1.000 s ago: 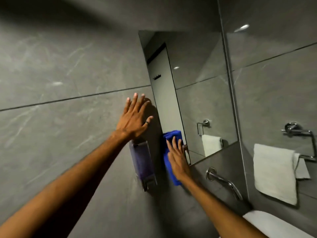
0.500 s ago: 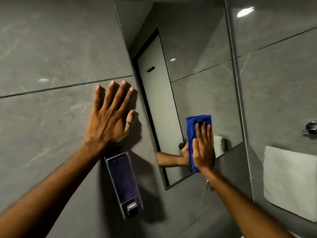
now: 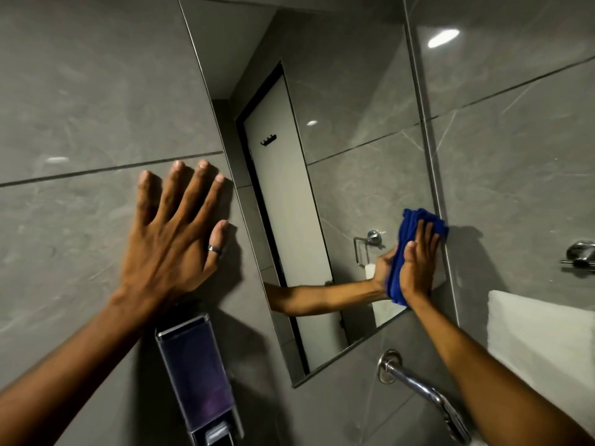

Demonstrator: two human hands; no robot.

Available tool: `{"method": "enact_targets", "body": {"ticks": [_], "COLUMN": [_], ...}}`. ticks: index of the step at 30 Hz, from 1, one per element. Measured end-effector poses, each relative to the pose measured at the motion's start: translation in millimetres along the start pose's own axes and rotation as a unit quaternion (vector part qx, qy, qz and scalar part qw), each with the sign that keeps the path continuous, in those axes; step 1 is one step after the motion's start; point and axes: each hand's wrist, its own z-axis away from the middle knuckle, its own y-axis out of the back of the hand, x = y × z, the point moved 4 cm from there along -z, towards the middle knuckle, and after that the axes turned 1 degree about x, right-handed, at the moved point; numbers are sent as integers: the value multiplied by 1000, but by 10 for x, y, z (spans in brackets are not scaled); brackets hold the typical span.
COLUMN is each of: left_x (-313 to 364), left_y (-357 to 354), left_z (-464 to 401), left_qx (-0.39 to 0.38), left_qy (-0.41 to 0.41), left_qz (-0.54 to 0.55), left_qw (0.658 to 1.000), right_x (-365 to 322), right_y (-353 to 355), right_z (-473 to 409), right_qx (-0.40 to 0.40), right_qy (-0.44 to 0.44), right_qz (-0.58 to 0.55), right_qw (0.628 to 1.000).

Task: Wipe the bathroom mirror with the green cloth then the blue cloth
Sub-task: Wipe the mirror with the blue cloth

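Note:
The bathroom mirror (image 3: 338, 175) hangs on a grey tiled wall and reflects a white door and my arm. My right hand (image 3: 417, 262) presses the folded blue cloth (image 3: 410, 225) flat against the mirror's lower right part, close to its right edge. The cloth sticks out above and to the left of my fingers. My left hand (image 3: 175, 239) lies flat on the wall tile left of the mirror, fingers spread, a ring on the thumb, holding nothing. No green cloth is in view.
A soap dispenser (image 3: 199, 378) is mounted on the wall below my left hand. A chrome tap (image 3: 425, 394) juts out under the mirror. A white towel (image 3: 541, 336) hangs at the right under a chrome holder (image 3: 579, 254).
My right hand has slid the blue cloth rightward across the lower mirror, from near its left edge to its right edge. The view has moved closer; my left hand stays on the wall.

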Motion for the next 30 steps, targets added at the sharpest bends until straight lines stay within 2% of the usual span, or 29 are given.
{"method": "enact_targets", "body": {"ticks": [5,9,12,13,16,21,26,30], "left_x": [8,11,8,-91,-319,-478,-427,-430], "left_y": [33,63,-11,108,188,267,281,264], "left_z": [-18,40,29,-182,-435,-754,-759,-765], "left_qx": [-5,-24,-35,-8,-4,-4,23,32], "left_qy": [-2,1,-2,8,40,66,64,58], "left_qz": [6,17,26,23,24,15,1,0], "left_qw": [1000,1000,999,1000,999,998,998,998], "right_x": [-1010,-1897,-2337,-2602,-2798,-2680,-2297,-1762], "right_y": [-291,-614,-820,-774,-764,-669,-431,-232], "right_z": [774,1539,1587,1392,1095,561,-259,-957], "right_qx": [-40,-89,-121,-101,-109,-98,-63,-49], "right_qy": [139,295,330,361,366,364,281,180], "right_qz": [40,60,48,69,75,70,60,32], "right_qw": [989,950,935,924,921,924,956,982]}}
